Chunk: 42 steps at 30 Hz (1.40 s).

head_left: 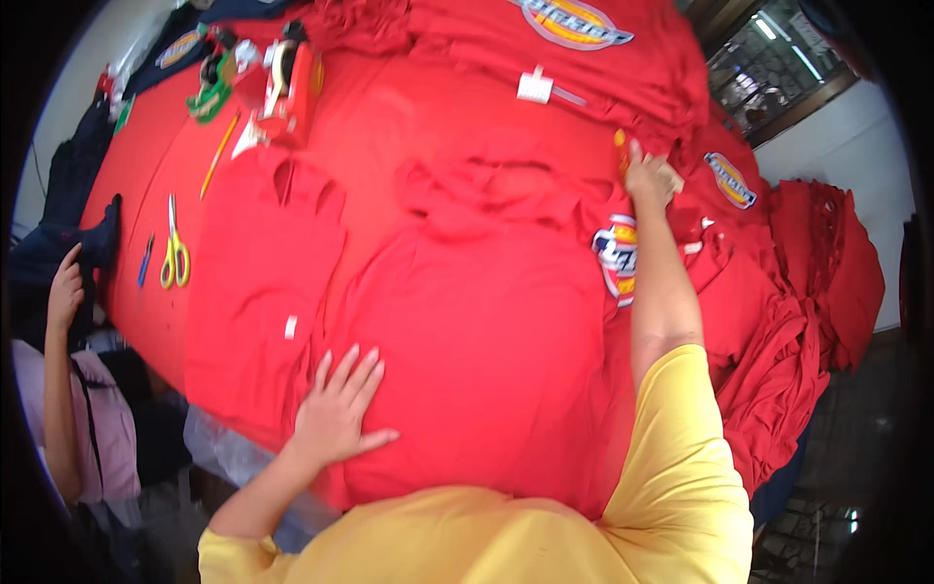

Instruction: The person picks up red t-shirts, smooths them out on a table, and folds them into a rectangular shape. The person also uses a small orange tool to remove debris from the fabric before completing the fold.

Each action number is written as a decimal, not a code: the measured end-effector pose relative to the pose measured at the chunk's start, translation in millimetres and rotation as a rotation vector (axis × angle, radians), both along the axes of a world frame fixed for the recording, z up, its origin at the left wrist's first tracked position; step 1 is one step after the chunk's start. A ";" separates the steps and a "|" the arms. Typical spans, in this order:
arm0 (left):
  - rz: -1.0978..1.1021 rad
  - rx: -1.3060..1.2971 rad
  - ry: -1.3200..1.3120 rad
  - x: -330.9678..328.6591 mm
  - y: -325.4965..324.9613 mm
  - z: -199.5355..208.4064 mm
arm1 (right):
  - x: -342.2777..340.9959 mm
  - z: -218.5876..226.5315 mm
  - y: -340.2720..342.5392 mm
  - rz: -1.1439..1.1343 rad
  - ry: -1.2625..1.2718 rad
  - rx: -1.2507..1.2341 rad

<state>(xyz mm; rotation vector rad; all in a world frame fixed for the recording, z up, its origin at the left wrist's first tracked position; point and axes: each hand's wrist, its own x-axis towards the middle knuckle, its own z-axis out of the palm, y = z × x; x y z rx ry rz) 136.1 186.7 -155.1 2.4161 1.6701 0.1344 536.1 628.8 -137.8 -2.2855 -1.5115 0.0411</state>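
A red T-shirt (467,321) lies spread on the table in front of me, with a printed patch (617,258) at its right side. My left hand (339,414) rests flat near its lower left edge, fingers spread. Stretched far to the right, my right hand (649,180) is closed beside the pile of red shirts (603,68). A small yellow-orange object (621,148) shows at its fingertips, too blurred to name, and a pale piece (671,177) sits by the knuckles. Another red garment piece (263,292) with a small white label lies to the left.
Yellow-handled scissors (174,255), a blue pen-like tool (146,261) and a yellow pencil (220,156) lie at the left. Behind them stand red (292,92) and green (209,95) tape dispensers. More red shirts (769,360) heap at the right. A co-worker's hand (66,289) touches dark cloth.
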 end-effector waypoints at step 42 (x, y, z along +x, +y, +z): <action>0.031 -0.013 -0.021 3.7 -8.7 -1.1 | -127.6 -20.8 -415.9 1.467 0.015 -0.193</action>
